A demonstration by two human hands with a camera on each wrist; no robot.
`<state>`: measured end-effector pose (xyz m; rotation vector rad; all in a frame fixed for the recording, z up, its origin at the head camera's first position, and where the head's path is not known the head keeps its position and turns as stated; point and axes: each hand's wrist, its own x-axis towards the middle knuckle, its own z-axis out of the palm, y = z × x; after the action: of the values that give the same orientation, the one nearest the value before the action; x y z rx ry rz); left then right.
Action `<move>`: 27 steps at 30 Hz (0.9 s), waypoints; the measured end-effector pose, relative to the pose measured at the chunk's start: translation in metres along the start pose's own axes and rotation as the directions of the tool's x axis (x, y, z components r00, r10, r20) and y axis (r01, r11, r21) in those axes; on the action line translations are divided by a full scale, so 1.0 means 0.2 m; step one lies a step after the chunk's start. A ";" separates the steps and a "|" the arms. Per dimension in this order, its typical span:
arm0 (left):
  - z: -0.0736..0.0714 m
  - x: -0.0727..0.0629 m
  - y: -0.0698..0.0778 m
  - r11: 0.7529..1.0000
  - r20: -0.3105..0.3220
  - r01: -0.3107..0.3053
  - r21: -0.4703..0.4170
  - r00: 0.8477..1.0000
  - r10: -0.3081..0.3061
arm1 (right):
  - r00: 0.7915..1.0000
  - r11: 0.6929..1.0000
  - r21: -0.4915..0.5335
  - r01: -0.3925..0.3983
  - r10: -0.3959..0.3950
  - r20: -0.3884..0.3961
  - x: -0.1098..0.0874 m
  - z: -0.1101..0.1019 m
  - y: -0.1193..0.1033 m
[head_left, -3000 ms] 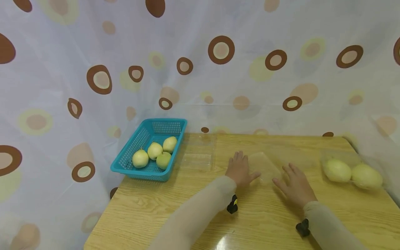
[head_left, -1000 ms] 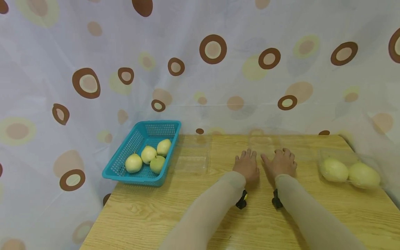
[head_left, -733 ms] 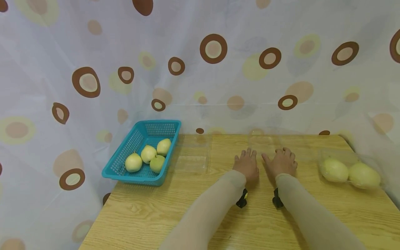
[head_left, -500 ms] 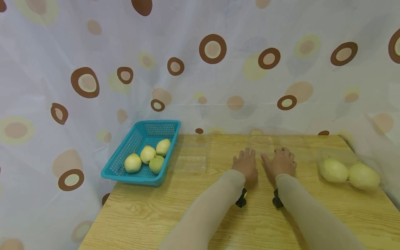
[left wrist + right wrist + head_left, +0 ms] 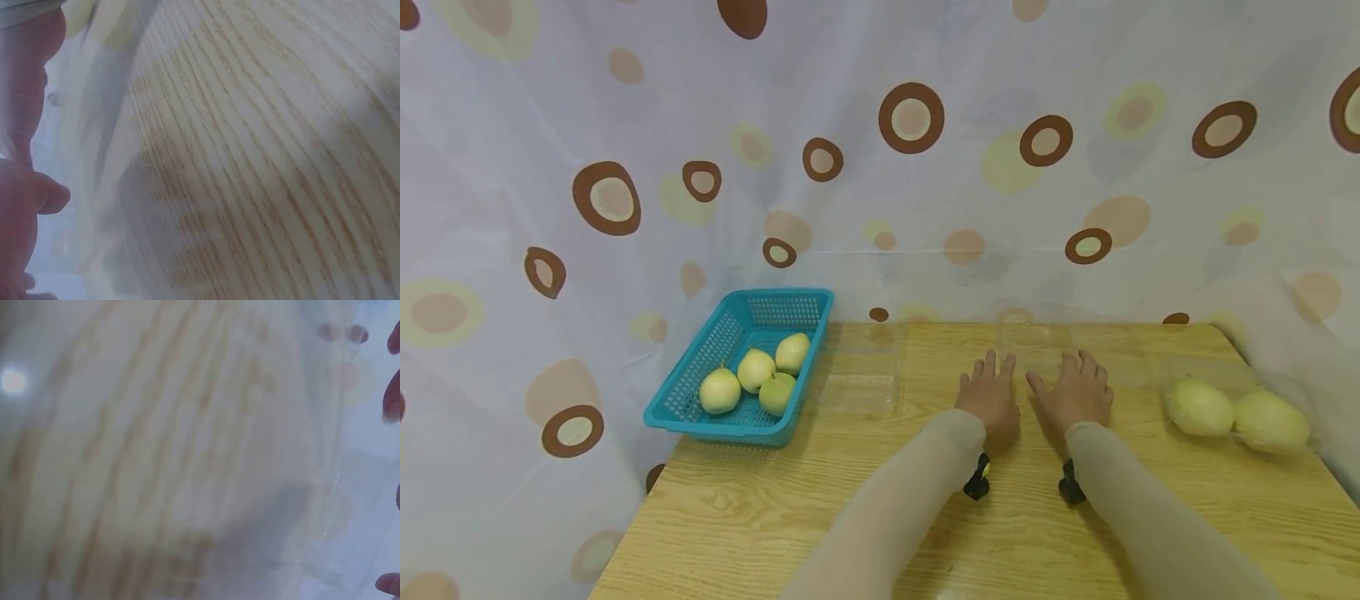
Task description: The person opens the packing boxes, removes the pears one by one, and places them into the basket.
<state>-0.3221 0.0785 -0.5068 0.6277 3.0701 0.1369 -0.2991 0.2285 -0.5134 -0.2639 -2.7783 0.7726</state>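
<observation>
My left hand (image 5: 990, 402) is held low over the wooden table with nothing in it, its fingers spread and pointing away from me. My right hand (image 5: 1075, 397) hovers beside it, a small gap between the two, also holding nothing. Just beyond the fingertips, a clear plastic box (image 5: 1033, 335) stands at the table's back edge; its outline is faint. In the left wrist view, part of the left hand (image 5: 19, 212) shows above the wood grain. The right wrist view catches only a few fingertips (image 5: 392, 400) at its right edge.
A blue basket (image 5: 658, 411) with several pale yellow-green round fruits (image 5: 720, 391) stands at the left. Beside it lies another clear plastic box (image 5: 861, 387). At the right, a clear box (image 5: 1183, 367) contains two similar fruits (image 5: 1270, 421). A patterned curtain (image 5: 970, 167) hangs behind.
Three seconds ago the hands were farther apart around a clear plastic piece nearer me; now clear plastic stands at the back edge and the hands are closer together. Over the last second they barely move.
</observation>
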 end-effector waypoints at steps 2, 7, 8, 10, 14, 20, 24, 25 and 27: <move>-0.01 -0.01 0.01 1.000 -0.032 -0.005 0.011 0.999 0.006 | 0.999 0.999 0.002 0.032 -0.032 -0.013 -0.01 -0.03 -0.01; -0.04 -0.03 0.03 0.999 -0.146 -0.037 0.037 0.988 0.042 | 0.988 0.990 -0.044 0.137 -0.140 -0.065 -0.05 -0.11 -0.01; -0.04 -0.04 0.04 0.998 -0.166 -0.045 0.035 0.985 0.050 | 0.984 0.986 -0.053 0.156 -0.160 -0.079 -0.05 -0.13 0.00; -0.05 -0.04 0.06 0.998 -0.195 -0.064 0.023 0.978 0.067 | 0.975 0.980 -0.063 0.189 -0.195 -0.106 -0.05 -0.17 0.01; -0.07 -0.05 0.10 0.995 -0.195 -0.104 0.002 0.975 0.102 | 0.968 0.975 -0.044 0.219 -0.223 -0.117 -0.07 -0.26 0.07; -0.11 -0.08 0.19 0.986 -0.143 -0.169 0.014 0.975 0.169 | 0.980 0.984 -0.037 0.174 -0.176 -0.091 -0.07 -0.40 0.24; -0.12 -0.09 0.23 0.976 -0.115 -0.216 -0.011 0.970 0.214 | 0.989 0.990 -0.055 0.132 -0.135 -0.063 -0.06 -0.52 0.41; -0.12 -0.10 0.25 0.973 -0.109 -0.230 -0.010 0.968 0.227 | 0.991 0.991 -0.056 0.119 -0.122 -0.058 -0.06 -0.55 0.46; -0.12 -0.10 0.27 0.968 -0.093 -0.251 -0.014 0.964 0.249 | 0.994 0.994 -0.066 0.089 -0.092 -0.057 -0.06 -0.61 0.55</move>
<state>-0.2836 0.1177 -0.4792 1.0341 3.0539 0.2107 -0.2421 0.3765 -0.4722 -0.1685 -2.7401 0.6446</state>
